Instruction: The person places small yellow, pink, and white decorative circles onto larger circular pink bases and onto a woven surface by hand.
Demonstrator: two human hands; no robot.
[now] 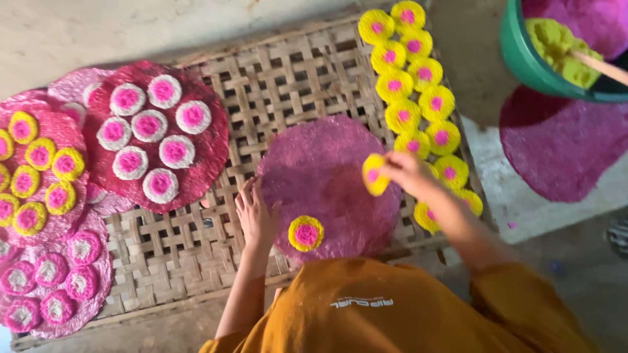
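Two hands work over a big pink disc (327,170) lying flat on a woven bamboo mat (275,85). The right hand (405,171) is nearer the row of yellow flowers (418,98), and its fingers pinch one yellow flower with a pink middle (374,174) just above the disc's right edge. The left hand (254,212) lies open and flat on the disc's left edge, holding nothing. Another yellow flower (305,233) already sits on the disc, between the hands.
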